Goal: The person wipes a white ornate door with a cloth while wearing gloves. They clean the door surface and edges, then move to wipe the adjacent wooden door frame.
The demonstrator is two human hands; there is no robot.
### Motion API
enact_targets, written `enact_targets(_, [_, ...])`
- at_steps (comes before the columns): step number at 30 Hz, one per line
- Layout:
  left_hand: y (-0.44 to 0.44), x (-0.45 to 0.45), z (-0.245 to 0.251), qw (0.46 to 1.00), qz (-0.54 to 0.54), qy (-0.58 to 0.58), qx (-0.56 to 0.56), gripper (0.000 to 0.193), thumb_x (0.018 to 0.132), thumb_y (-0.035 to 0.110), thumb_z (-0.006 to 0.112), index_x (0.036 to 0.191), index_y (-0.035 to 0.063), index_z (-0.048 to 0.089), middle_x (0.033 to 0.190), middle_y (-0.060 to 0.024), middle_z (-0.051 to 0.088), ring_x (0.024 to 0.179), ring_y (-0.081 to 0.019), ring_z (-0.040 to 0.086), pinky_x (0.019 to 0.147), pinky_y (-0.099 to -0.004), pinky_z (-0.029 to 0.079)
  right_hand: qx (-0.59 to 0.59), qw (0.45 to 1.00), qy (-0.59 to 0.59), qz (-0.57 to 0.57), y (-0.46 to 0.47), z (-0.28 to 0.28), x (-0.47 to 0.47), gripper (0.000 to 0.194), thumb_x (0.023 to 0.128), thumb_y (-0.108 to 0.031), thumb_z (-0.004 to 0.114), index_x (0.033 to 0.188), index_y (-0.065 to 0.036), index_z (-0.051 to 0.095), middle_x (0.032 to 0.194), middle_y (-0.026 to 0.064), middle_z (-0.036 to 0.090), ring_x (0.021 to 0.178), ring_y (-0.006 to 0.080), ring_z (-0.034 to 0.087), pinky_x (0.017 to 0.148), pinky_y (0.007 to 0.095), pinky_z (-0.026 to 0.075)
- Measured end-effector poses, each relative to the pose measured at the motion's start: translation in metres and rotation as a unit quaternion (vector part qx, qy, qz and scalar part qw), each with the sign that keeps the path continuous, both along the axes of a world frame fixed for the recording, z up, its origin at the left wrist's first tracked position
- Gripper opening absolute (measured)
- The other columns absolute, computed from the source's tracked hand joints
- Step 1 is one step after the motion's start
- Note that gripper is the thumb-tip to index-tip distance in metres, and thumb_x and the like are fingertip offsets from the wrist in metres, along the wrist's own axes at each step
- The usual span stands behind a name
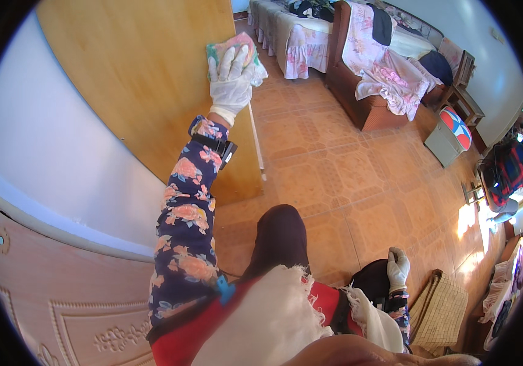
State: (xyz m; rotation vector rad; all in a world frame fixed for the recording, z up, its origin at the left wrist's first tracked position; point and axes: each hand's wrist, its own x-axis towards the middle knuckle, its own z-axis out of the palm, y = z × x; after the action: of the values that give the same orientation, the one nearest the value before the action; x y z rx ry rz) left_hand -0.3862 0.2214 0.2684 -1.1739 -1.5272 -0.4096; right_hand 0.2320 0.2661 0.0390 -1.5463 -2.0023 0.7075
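My left hand [233,82], in a white glove, presses a pink, green and white cloth [243,41] flat against a yellow-brown wooden door [147,68] near its right-hand edge. The left arm is stretched out, in a floral sleeve with a black strap at the wrist. My right hand [398,267], also gloved in white, is low beside my right knee [366,277]. Its fingers are together and bent, and its palm is hidden. My left knee [284,233] is in front of the door's lower corner.
Tiled floor [316,174] stretches right of the door. A brown sofa [362,105] with a floral cover stands before a bed [305,45]. Further right are a grey bin [444,142] and a wooden chair [465,103]. A folded woven mat [439,311] is near my right hand; a carved panel [101,329] is lower left.
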Motion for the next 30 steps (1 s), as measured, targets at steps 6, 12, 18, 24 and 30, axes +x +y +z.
enact_targets(6, [-0.003, 0.011, -0.004, 0.997, 0.015, -0.005, -0.076, 0.032, 0.075, 0.025, 0.067, 0.106, 0.0221, 0.071, 0.142, 0.0016, 0.05, 0.134, -0.0247, 0.038, 0.113, -0.0552, 0.018, -0.038, 0.999, 0.033, 0.0, 0.01, 0.026, 0.012, 0.016, 0.086, -0.007, 0.064, 0.099, -0.002, 0.07, 0.094, 0.0143, 0.071, 0.086, 0.0222, 0.068, 0.08, 0.0311, 0.052])
enact_targets(12, [-0.002, 0.022, -0.013, 0.991, 0.007, -0.037, -0.128, 0.032, 0.079, 0.021, 0.064, 0.109, 0.0195, 0.07, 0.138, 0.0009, 0.052, 0.133, -0.0242, 0.039, 0.114, -0.0569, 0.021, -0.033, 0.999, 0.028, -0.002, 0.019, 0.055, 0.016, 0.016, 0.086, -0.007, 0.064, 0.1, -0.002, 0.069, 0.093, 0.0134, 0.071, 0.085, 0.022, 0.068, 0.08, 0.031, 0.052])
enact_targets(18, [-0.008, 0.022, -0.03, 0.98, 0.012, -0.068, -0.189, 0.042, 0.08, 0.027, 0.063, 0.121, 0.0176, 0.064, 0.143, 0.0008, 0.047, 0.137, -0.0242, 0.035, 0.114, -0.0585, 0.018, -0.042, 0.999, 0.027, -0.002, 0.024, 0.066, 0.016, 0.016, 0.085, -0.009, 0.065, 0.1, -0.004, 0.07, 0.093, 0.0136, 0.07, 0.086, 0.0241, 0.068, 0.081, 0.032, 0.053])
enact_targets(24, [-0.01, 0.021, -0.041, 0.966, 0.004, -0.09, -0.243, 0.043, 0.081, 0.026, 0.062, 0.124, 0.0188, 0.061, 0.147, -0.0012, 0.043, 0.14, -0.0268, 0.031, 0.115, -0.0611, 0.015, -0.028, 1.0, -0.006, -0.001, 0.025, 0.097, 0.017, 0.018, 0.083, -0.014, 0.065, 0.099, -0.007, 0.071, 0.094, 0.0153, 0.07, 0.09, 0.0293, 0.068, 0.082, 0.0359, 0.053])
enact_targets(30, [-0.018, 0.025, -0.057, 0.948, -0.001, -0.1, -0.303, 0.032, 0.082, 0.025, 0.061, 0.113, 0.0208, 0.067, 0.147, -0.0049, 0.042, 0.141, -0.0293, 0.029, 0.115, -0.0616, 0.014, -0.023, 0.999, -0.031, 0.007, 0.023, 0.13, 0.018, 0.02, 0.083, -0.017, 0.065, 0.099, -0.008, 0.072, 0.095, 0.0151, 0.07, 0.091, 0.0307, 0.067, 0.083, 0.0373, 0.053])
